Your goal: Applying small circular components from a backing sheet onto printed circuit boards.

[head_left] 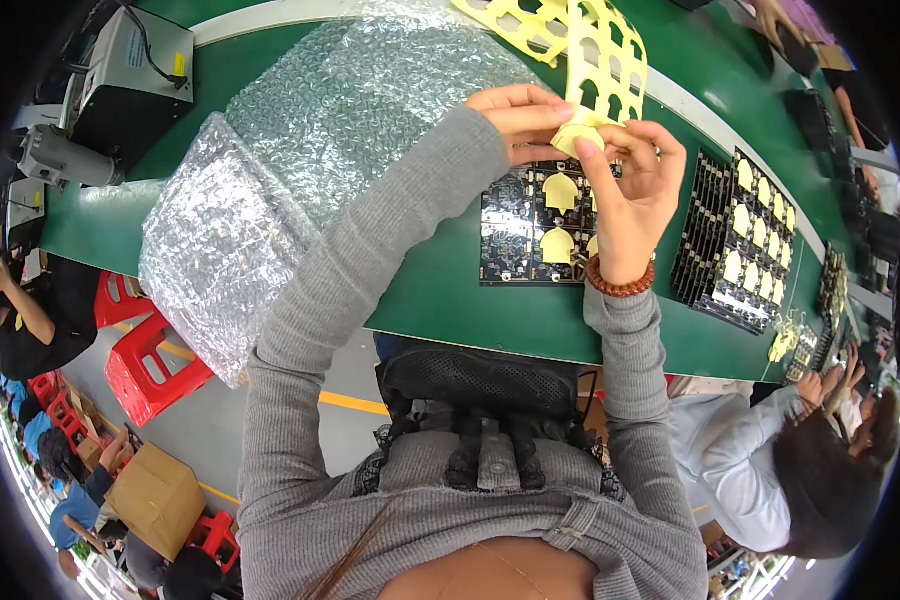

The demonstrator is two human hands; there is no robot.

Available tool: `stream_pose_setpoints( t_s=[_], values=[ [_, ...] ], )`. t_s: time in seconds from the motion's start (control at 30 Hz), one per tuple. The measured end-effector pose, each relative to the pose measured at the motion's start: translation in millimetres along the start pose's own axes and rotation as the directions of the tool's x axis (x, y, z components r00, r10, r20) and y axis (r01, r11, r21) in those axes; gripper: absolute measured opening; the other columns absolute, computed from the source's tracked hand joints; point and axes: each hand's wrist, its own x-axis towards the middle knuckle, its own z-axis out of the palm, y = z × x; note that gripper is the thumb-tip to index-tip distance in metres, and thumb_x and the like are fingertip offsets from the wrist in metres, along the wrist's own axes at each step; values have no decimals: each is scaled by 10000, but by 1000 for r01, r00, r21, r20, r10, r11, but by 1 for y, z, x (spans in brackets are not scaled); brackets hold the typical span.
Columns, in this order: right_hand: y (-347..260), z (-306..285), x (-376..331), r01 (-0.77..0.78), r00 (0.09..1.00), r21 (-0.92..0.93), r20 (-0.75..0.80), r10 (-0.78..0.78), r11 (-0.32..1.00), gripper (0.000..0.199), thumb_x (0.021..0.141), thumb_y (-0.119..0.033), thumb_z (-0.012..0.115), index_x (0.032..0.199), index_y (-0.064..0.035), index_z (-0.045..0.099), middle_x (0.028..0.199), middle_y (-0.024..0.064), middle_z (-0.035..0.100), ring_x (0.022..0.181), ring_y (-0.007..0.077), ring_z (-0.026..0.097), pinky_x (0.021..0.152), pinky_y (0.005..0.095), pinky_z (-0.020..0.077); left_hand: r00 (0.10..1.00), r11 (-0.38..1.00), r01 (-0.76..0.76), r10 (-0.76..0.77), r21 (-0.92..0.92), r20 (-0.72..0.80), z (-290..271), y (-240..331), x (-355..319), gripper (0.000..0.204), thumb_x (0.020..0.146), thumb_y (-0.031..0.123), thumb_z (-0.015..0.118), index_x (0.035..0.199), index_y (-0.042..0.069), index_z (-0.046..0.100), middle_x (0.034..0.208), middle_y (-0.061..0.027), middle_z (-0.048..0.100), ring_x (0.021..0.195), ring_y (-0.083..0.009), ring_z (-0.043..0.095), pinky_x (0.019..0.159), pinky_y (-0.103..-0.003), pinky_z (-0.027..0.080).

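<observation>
Both my hands meet over the far side of a black circuit board [510, 248] on the green bench. My left hand [525, 118] is closed, its fingertips pinching the near end of a yellow die-cut sticker sheet [575, 62]. Between the thumb and fingers of my right hand [632, 185] is a yellow sticker [578, 138], held up close to the sheet. Whether the two are joined cannot be seen. Shield-shaped yellow stickers [557, 246] lie on the board below, some partly covered by my right hand.
Bubble wrap [360, 100] spreads to the left, with a bubble-wrap bundle [220, 225] overhanging the bench edge. Stacked boards with yellow stickers [740, 240] stand at right. A grey machine [135, 75] sits far left. A co-worker's sleeve [735, 465] is close on my right; red stools [150, 370] stand left.
</observation>
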Motion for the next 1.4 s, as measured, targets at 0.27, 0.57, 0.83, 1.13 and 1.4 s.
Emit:
stream_pose_setpoints(
  t_s=[0.27,0.57,0.83,1.13,1.4],
  values=[
    [-1,4,-2,305,944,41,-140,-297,951,401,725,83,629,1013,-16,367,877,119,572,764,132,519,696,234,427,991,993,-44,57,105,-119,-5,18,-6,121,822,112,572,903,31,531,916,-88,605,799,-163,595,720,-281,502],
    [16,-16,11,-278,960,-13,18,278,961,413,705,11,674,999,-14,387,775,65,585,705,96,504,661,214,415,125,-395,-84,906,915,403,-4,43,-8,286,802,117,515,1055,-1,457,838,-189,555,751,-396,530,694,-434,441],
    [22,-17,22,-248,956,-110,132,261,963,427,677,30,670,996,-13,390,759,50,582,679,84,503,634,196,416,683,-377,-338,532,862,501,-25,-13,12,301,798,119,561,1098,129,536,1178,-106,483,1127,-267,446,966,-398,359],
    [35,-14,22,-269,946,-142,148,290,952,438,663,10,684,988,-22,392,749,33,586,693,73,459,634,193,398,690,-398,-307,533,864,490,-26,-16,10,301,793,117,574,1091,124,533,1154,-103,501,1128,-254,450,973,-397,353],
    [35,-12,25,-275,940,-159,165,300,948,450,660,-1,691,988,-21,384,752,27,589,675,63,434,618,178,392,670,-433,-308,533,847,516,-29,-17,13,317,788,113,579,1100,110,525,1150,-106,502,1124,-263,450,963,-394,363]
  ],
)
